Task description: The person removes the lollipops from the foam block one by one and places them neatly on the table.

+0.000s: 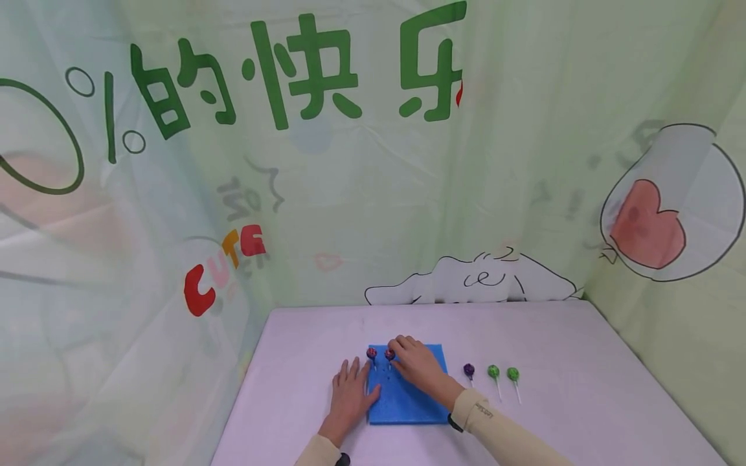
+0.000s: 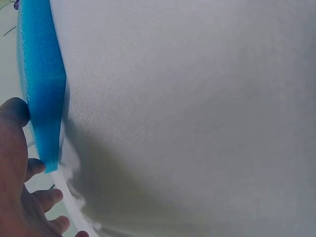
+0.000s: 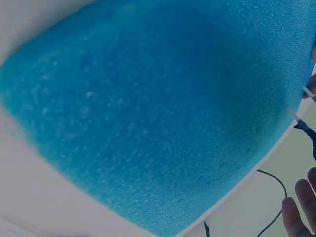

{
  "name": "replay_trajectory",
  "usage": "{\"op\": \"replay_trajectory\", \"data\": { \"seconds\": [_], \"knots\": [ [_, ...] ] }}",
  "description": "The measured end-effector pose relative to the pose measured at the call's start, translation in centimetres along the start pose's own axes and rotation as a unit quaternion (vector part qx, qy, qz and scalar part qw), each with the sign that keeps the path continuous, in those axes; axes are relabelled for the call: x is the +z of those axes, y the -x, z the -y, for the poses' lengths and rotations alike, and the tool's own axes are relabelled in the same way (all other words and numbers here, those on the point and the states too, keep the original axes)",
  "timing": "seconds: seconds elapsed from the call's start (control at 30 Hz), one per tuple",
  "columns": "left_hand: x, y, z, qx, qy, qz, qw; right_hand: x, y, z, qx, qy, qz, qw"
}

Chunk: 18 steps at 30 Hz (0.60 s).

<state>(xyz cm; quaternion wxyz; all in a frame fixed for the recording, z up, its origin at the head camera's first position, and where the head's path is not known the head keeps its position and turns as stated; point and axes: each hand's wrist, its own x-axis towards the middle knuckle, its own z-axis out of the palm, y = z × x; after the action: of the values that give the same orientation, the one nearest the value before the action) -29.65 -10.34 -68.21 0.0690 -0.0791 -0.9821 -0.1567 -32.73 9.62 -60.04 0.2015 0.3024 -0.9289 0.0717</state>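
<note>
A blue foam block (image 1: 405,404) lies flat on the table. Near its far left corner a dark red-patterned lollipop (image 1: 372,353) stands with its stick in the foam. Beside it is a second such lollipop (image 1: 389,355), whose head my right hand (image 1: 418,366) pinches; its stick meets the foam, though how deep it sits I cannot tell. My left hand (image 1: 351,391) lies along the block's left side, fingers spread and thumb at the edge. In the left wrist view, that hand (image 2: 19,168) touches the foam (image 2: 44,74). Part of the right hand's grip is hidden.
To the right of the block lie a purple lollipop (image 1: 469,370) and two green lollipops, one (image 1: 494,371) beside the other (image 1: 513,374). Small holes mark the foam near the standing sticks. Printed curtains (image 1: 350,194) enclose the pale table (image 1: 315,336) at the back and sides.
</note>
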Motion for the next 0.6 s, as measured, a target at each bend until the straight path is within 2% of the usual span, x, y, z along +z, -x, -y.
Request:
{"op": "replay_trajectory", "data": {
  "seconds": [0.33, 0.6],
  "knots": [
    [-0.1, 0.2, -0.1, -0.007, 0.006, 0.002, 1.0000, 0.8, -0.4, 0.3, 0.002, 0.006, 0.004, 1.000],
    [-1.6, 0.6, -0.8, -0.002, 0.022, -0.002, 0.9998, 0.6, -0.6, 0.6, 0.004, 0.008, 0.001, 1.000]
  ]
}}
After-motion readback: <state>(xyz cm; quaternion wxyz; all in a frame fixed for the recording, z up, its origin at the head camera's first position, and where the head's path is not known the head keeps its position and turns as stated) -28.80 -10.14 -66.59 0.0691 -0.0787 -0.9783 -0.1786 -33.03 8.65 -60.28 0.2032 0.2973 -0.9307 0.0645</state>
